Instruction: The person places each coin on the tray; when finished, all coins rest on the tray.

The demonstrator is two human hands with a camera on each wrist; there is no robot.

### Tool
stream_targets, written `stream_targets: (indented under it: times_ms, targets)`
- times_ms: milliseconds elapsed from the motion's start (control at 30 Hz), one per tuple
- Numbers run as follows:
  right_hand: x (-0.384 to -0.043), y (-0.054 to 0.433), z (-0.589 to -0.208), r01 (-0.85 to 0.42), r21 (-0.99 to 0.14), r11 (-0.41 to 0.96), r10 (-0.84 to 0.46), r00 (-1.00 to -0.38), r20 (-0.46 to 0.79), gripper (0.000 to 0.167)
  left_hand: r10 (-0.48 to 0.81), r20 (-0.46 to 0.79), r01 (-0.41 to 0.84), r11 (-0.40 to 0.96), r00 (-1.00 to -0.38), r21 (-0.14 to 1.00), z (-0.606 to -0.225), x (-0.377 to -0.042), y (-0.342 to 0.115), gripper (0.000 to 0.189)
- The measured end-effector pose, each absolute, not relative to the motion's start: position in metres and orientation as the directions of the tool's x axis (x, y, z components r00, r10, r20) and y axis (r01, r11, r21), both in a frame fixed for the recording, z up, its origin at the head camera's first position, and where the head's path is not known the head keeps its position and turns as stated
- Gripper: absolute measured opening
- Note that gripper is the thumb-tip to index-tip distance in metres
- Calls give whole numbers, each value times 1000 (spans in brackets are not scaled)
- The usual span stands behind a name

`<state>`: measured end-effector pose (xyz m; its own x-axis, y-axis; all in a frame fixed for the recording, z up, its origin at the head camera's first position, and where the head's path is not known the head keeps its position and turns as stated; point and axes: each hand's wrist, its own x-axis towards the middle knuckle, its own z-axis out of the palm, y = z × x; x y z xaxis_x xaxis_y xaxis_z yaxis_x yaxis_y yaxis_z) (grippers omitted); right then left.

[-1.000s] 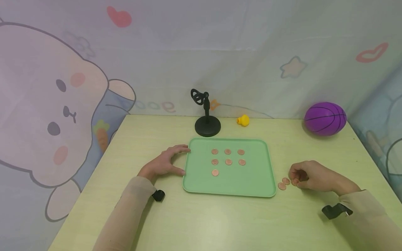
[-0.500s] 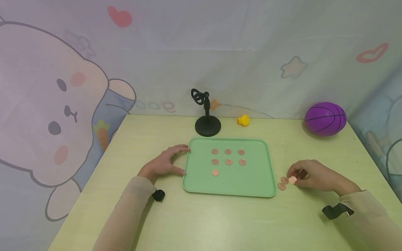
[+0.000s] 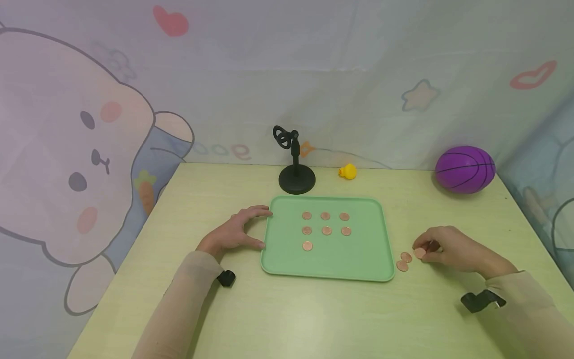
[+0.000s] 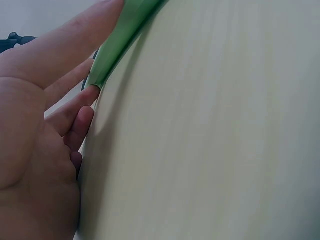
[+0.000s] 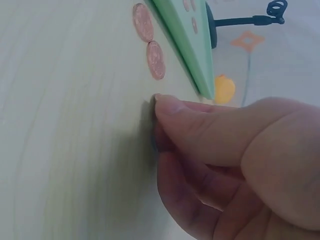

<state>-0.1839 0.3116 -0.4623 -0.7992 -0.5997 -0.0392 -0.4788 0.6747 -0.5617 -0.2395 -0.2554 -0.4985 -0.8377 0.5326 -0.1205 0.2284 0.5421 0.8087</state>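
Note:
Fingertips and thumb of my left hand [image 3: 235, 231] touch the left rim of a green tray [image 3: 350, 262], fingers extended. The left wrist view shows the same hand [image 4: 30, 125] beside the tray's edge [image 4: 110, 60]. To the tray's right, my right hand [image 3: 453, 251] pinches a copper coin [image 3: 419, 253] between thumb and fingers, just above the table. In the right wrist view the thumb mostly hides that coin. Two more coins, one [image 3: 405, 257] and another [image 3: 402, 266], lie between this hand and the tray. Several coins sit in rows on the tray, with a single coin [image 3: 307, 246] nearest me.
Behind the tray stands a black stand [image 3: 297, 179] with a round base. Right of it lies a small yellow toy duck [image 3: 349, 171]. A purple ball [image 3: 465, 169] rests at the table's back right corner. A printed curtain [image 3: 358, 89] hangs behind the table.
My right hand has lifted a coin slightly off the table. One of the two loose coins shifted a little left. The left hand and the tray stay put.

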Motion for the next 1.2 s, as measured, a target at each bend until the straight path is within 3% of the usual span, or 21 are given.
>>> stream_targets:
  times_ms: [233,400,667,900,1200]
  targets:
    - [-186,308,-465,-498,-532,685,-568,-822,39,16,528,-132,213,542,-839,813,-497,-239,-255,84]
    - [-190,294,-467,-555,-525,645,-576,-805,144,20,527,-136,210,544,-839,812,-497,-239,-255,85]
    - [-197,253,-470,-452,-678,579,-596,-803,27,13,534,-119,232,544,-837,806,-499,-241,-256,85]
    - [-204,218,-475,-544,-564,621,-620,-781,71,18,531,-122,228,545,-839,807,-499,-240,-256,85]
    - [-203,184,-469,-578,-531,620,-644,-761,77,15,522,-129,218,551,-843,805,-499,-240,-256,85]
